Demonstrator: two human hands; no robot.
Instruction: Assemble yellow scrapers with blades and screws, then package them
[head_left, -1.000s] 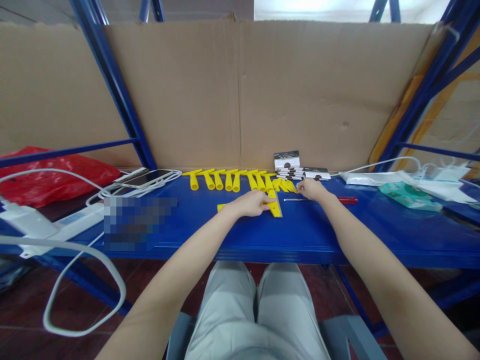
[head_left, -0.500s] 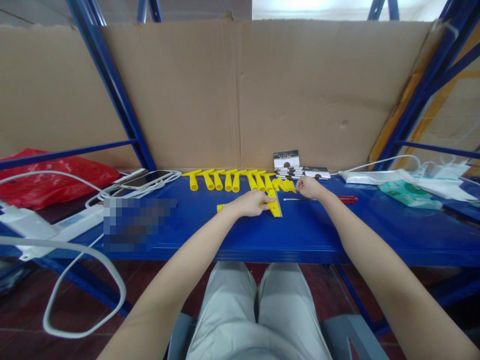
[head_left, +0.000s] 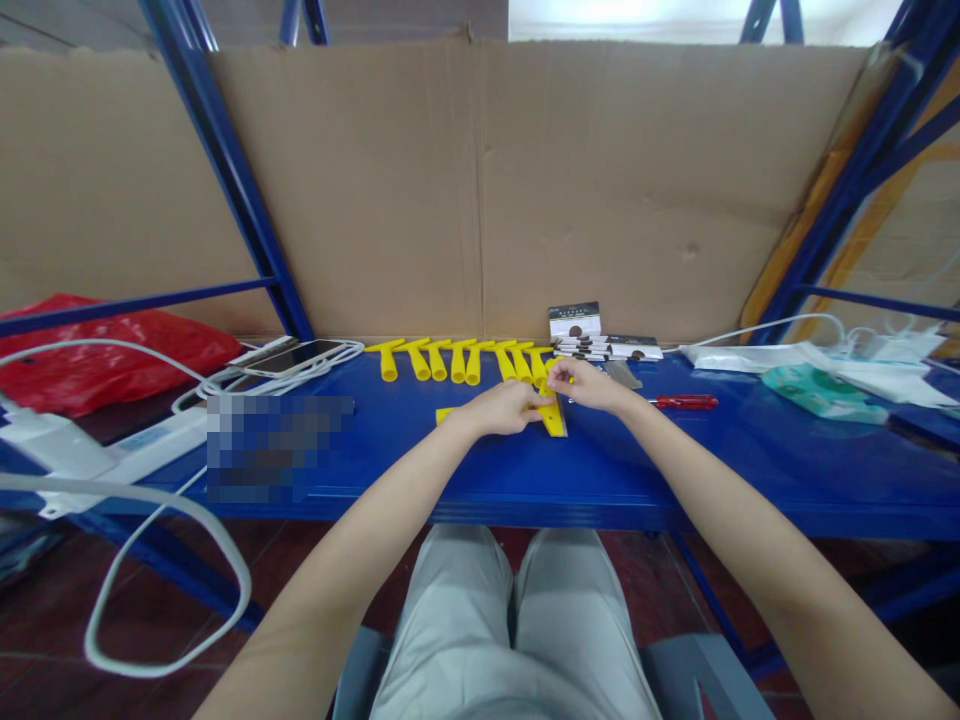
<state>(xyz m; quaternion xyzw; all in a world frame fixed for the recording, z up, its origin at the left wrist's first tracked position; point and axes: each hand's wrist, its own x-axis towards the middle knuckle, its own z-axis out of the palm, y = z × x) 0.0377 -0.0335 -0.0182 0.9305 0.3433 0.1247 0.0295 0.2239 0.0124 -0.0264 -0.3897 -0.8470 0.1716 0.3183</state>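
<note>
A yellow scraper (head_left: 553, 418) lies on the blue table with its handle to the left and a thin blade along the right edge of its wide head. My left hand (head_left: 508, 407) is wrapped round it near the head, forefinger stretched onto the yellow plastic. Above the upper part of the head, my right hand (head_left: 581, 384) is closed in a pinch; whatever lies between its fingertips is too small to make out. A red-handled screwdriver (head_left: 686, 402) lies right of that hand, its shaft partly covered by it.
Several yellow scraper handles (head_left: 457, 362) stand in a row along the cardboard (head_left: 360, 200). White-and-black packets (head_left: 574, 322) and a small greyish piece (head_left: 624, 375) sit behind my right hand. A power strip (head_left: 154, 450) and cables are left, a green packet (head_left: 823, 393) right.
My right hand has moved left from the small yellow pieces to the scraper's head, uncovering the greyish piece. My left hand keeps its hold on the scraper.
</note>
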